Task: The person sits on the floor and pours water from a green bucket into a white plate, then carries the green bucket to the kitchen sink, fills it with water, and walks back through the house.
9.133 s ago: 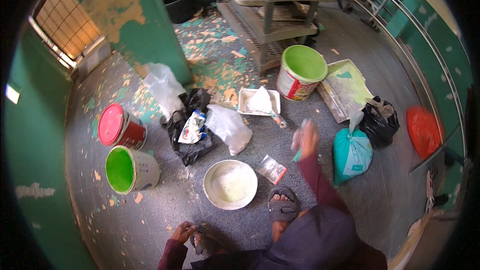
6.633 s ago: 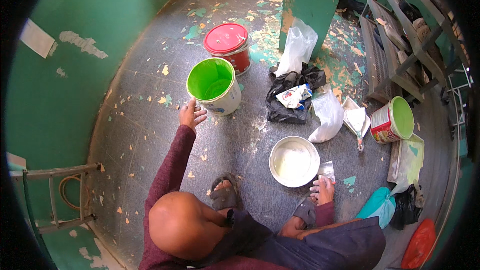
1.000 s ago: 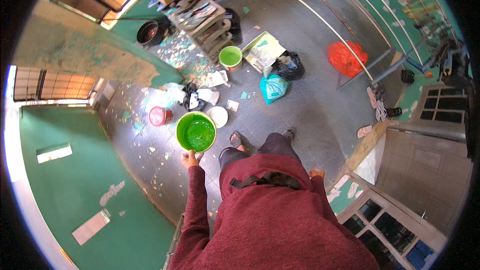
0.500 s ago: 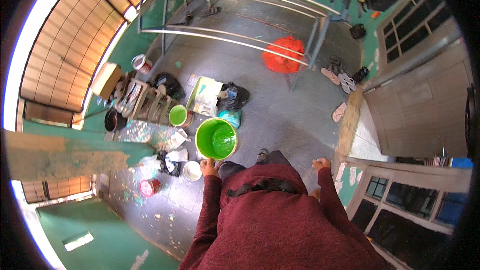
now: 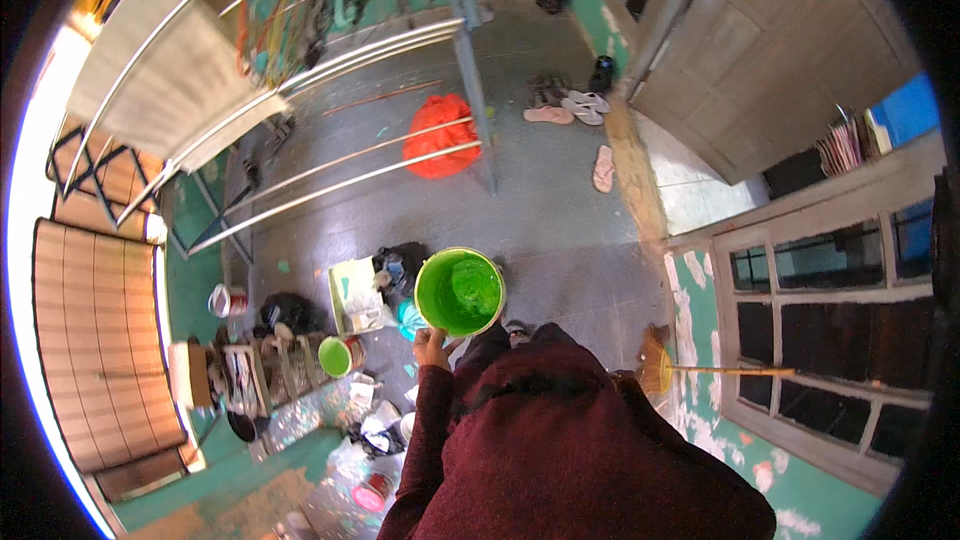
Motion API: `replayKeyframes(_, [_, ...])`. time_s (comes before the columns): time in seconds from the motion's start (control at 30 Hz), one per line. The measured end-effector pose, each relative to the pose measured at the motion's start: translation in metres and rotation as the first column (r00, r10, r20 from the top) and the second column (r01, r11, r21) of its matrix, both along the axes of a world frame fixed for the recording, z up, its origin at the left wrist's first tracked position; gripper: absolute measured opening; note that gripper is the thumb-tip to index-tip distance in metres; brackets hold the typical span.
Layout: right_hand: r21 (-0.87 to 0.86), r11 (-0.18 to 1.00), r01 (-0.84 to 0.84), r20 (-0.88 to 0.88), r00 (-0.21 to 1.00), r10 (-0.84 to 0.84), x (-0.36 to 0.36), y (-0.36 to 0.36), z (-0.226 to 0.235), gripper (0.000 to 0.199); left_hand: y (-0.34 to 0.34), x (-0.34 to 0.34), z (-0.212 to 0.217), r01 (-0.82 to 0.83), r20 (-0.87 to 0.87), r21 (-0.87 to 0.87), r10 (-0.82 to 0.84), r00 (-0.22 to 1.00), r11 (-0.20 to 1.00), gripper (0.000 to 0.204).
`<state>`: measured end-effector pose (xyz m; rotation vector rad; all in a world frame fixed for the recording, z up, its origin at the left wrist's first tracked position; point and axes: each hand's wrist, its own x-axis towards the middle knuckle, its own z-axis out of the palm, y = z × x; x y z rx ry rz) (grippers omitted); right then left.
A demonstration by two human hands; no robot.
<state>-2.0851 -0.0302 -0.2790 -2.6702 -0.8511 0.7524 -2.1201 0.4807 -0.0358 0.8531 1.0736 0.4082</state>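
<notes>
My left hand (image 5: 432,348) is closed on the near rim of a green bucket (image 5: 428,285), which hangs in front of my legs with its opening toward me. Wet, glossy green liquid, like paint, shows in the bottom of the bucket. My right arm bends down beside my body, and the right hand is hidden from view. Past that side, a broom (image 5: 655,368) with a yellowish head and a long thin handle is near the wall.
A metal rack (image 5: 468,90) stands ahead, with an orange-red plastic bag (image 5: 430,145) beside it. Slippers (image 5: 603,170) are near the door (image 5: 770,50). At left are a paint tray (image 5: 352,290), a smaller green-lined bucket (image 5: 337,356), black bags (image 5: 290,313) and a red-and-white pail (image 5: 372,492).
My view has turned to the right, so the rack and floor items sit further left. The bucket stays in my left hand. My right hand has dropped out of sight; the broom shows fully.
</notes>
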Motion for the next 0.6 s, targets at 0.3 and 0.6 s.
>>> replayKeyframes(0.3, [0.101, 0.665, 0.74, -0.435, 0.634, -0.64, 0.097, 0.081, 0.053, 0.028, 0.047, 0.133, -0.014, 0.333, 0.037, 0.013, -0.333, 0.942, 0.943, 0.018])
replayKeyframes(0.6, [0.146, 0.526, 0.838, -0.449, 0.53, -0.719, 0.114, 0.095, 0.088, 0.022, 0.039, 0.263, 0.007, 0.528, 0.051, -0.033, -0.526, 0.849, 0.849, 0.018])
